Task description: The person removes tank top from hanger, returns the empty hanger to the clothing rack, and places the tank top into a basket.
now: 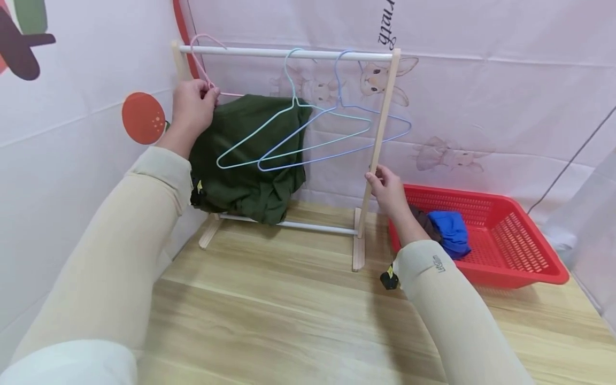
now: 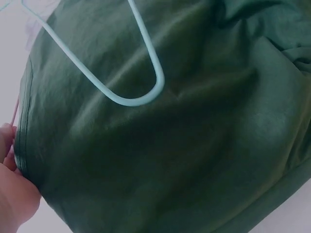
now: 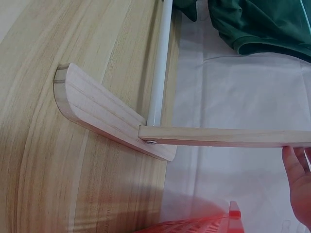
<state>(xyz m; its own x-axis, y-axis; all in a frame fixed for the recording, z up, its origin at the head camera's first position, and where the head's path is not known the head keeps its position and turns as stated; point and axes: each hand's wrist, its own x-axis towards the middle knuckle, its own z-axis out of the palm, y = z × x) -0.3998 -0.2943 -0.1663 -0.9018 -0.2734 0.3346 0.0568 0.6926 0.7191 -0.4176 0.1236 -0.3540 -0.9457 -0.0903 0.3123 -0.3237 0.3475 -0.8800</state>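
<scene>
With my left hand (image 1: 194, 104) I pinch the neck of a thin pink wire hanger (image 1: 199, 66), the fingers curled, and with my right hand (image 1: 389, 190) I hold a pale wooden post (image 1: 387, 88) of the rack between thumb and fingers. A dark green cloth garment (image 1: 247, 182) hangs from this pink hanger, near the left end of the white rail (image 1: 260, 52). Turquoise (image 1: 252, 133) and violet-blue (image 1: 289, 141) wire hangers hang partly before the garment. The rack stands near the back edge of the wood-patterned tabletop (image 1: 279, 310); towards the right edge, a red perforated plastic basket (image 1: 505, 278) contains a bright blue cloth (image 1: 449, 230).
</scene>
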